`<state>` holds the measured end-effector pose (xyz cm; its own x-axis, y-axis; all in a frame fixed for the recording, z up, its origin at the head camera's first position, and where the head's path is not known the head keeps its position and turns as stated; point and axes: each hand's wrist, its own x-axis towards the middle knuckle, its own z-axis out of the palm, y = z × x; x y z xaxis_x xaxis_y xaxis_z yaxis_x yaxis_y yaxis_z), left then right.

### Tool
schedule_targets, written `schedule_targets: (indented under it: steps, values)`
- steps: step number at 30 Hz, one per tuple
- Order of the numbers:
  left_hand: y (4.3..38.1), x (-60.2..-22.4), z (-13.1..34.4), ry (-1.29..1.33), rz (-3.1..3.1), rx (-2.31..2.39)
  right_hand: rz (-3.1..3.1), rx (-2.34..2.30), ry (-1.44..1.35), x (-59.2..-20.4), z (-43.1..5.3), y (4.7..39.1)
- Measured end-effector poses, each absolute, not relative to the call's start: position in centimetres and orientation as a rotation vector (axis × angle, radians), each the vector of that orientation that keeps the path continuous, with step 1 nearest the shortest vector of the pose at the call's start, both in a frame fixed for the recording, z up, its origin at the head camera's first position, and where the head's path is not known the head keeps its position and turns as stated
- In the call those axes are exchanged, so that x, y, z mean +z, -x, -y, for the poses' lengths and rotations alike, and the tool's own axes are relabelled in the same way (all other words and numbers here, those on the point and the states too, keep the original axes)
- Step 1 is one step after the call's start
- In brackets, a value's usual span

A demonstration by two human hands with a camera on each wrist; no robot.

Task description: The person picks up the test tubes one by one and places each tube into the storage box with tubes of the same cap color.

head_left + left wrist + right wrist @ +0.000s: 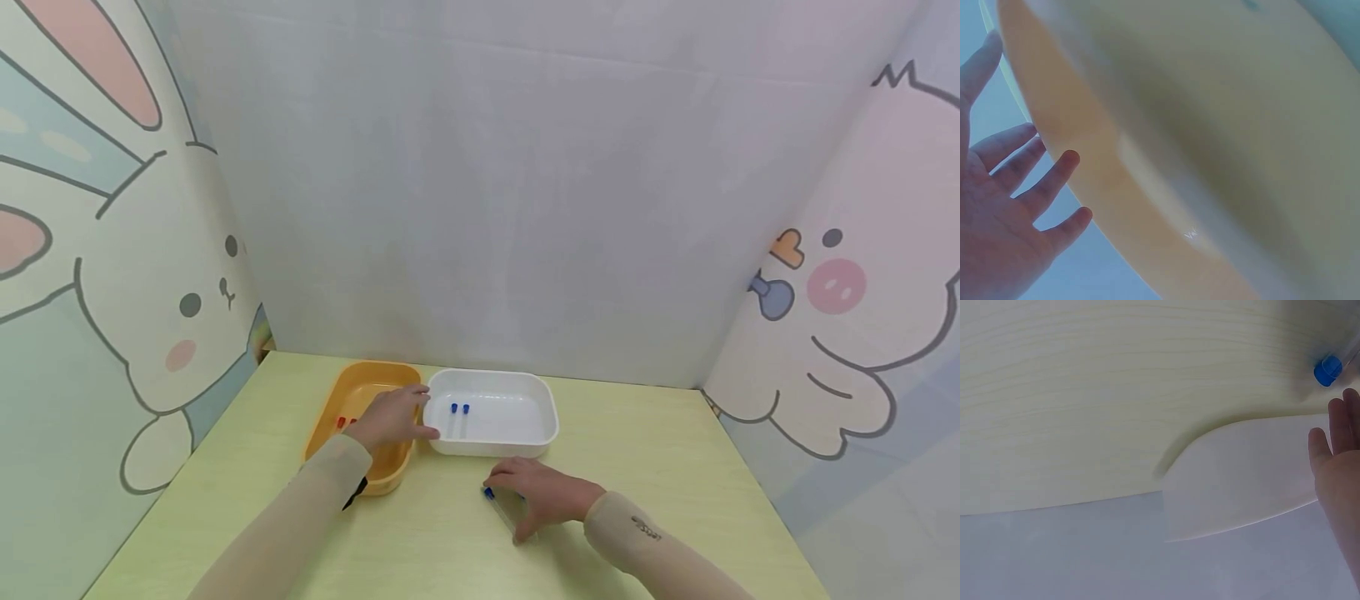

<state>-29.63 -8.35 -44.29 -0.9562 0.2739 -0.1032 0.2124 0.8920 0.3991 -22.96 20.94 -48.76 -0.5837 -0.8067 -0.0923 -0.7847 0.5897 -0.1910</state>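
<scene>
My left hand [392, 417] reaches across the orange tray [340, 400], its fingers and thumb spread at the left rim of the white tray [551, 417]. In the left wrist view the left hand's fingers [1054, 181] are extended beside a pale orange tray wall [1097, 169]. My right hand [547, 492] is low over the table, thumb and fingers spread around a clear tube with a blue cap [488, 492]. A second bit of blue shows beneath this hand. In the right wrist view a blue cap [1328, 370] lies just beyond the fingertips; contact with the tube is unclear.
Two blue-capped tubes [460, 419] lie side by side in the white tray. Red caps [342, 422] show inside the orange tray, partly behind the left arm. A pale wall closes off the table's [637, 450] back, with cartoon-printed panels at both sides.
</scene>
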Motion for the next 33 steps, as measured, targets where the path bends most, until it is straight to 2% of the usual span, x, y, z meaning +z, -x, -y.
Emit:
schedule_targets:
  steps: [33]
  values:
    - [29.75, -44.30, 8.25, -0.362, -2.900, 0.578, -2.679, -0.164, 1.333, -48.40, -20.25, 23.25]
